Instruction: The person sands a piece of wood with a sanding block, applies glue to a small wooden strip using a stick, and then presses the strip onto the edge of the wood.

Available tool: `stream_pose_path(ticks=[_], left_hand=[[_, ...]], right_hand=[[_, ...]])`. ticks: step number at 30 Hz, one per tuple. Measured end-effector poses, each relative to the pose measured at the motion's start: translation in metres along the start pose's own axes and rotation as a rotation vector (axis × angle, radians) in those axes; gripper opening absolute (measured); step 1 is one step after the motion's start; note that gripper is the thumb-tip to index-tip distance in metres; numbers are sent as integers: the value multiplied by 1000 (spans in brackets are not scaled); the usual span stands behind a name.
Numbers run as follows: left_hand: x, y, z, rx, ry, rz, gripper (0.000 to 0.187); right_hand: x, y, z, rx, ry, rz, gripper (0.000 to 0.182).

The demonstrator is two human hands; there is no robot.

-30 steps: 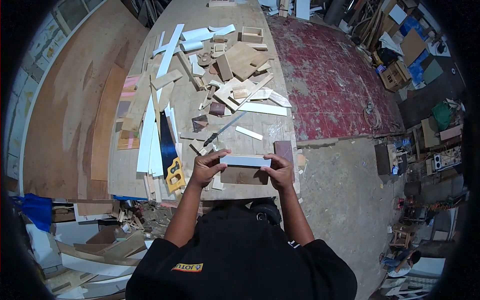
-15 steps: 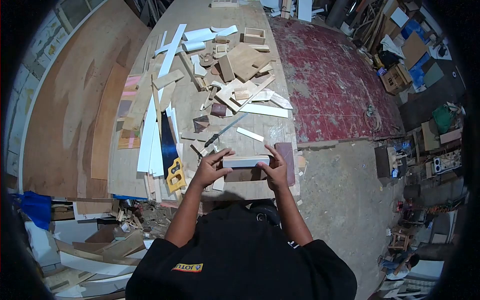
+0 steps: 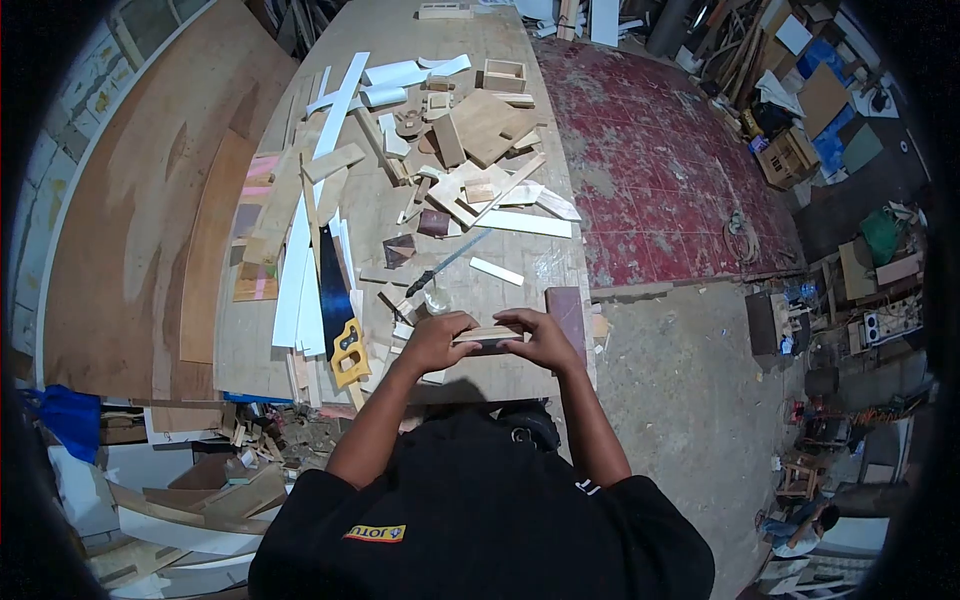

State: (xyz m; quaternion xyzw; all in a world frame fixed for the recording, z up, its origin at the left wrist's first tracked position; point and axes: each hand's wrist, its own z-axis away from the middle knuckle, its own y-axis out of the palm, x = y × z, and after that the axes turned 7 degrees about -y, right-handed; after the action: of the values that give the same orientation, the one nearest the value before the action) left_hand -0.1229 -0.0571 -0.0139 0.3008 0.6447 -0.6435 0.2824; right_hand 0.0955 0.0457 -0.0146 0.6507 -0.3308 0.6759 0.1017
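Observation:
Near the front edge of the workbench point(image 3: 520, 375), I hold a small rectangular wooden piece point(image 3: 489, 335) in both hands. It has a pale top edge and a dark lower side. My left hand point(image 3: 436, 343) is closed on its left end, fingers above and thumb below. On the right end, my right hand point(image 3: 541, 340) grips it the same way. Just beyond my left hand are a small clear container point(image 3: 437, 299) and a thin metal blade with a dark handle point(image 3: 420, 284). A pale wooden strip point(image 3: 497, 271) lies beyond the piece, and a reddish-brown flat block point(image 3: 566, 318) is beside my right hand.
A handsaw with a yellow handle point(image 3: 348, 358) lies left among long white strips point(image 3: 297, 285). Wood offcuts and a square board point(image 3: 485, 125) are piled farther up the bench, near a small open wooden box point(image 3: 504, 75). A person point(image 3: 805, 530) is at the far lower right.
Both hands have drawn closer together on the wooden piece and turned it, so its pale edge and dark side now show. The clear container beyond my left hand has come into view.

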Motion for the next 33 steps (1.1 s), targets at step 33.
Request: stream_pose_path(ticks=[33], left_hand=[[-78,90,-54,-319,-324,265,33]], right_hand=[[-20,-77,-8,-9,-73,594,43]])
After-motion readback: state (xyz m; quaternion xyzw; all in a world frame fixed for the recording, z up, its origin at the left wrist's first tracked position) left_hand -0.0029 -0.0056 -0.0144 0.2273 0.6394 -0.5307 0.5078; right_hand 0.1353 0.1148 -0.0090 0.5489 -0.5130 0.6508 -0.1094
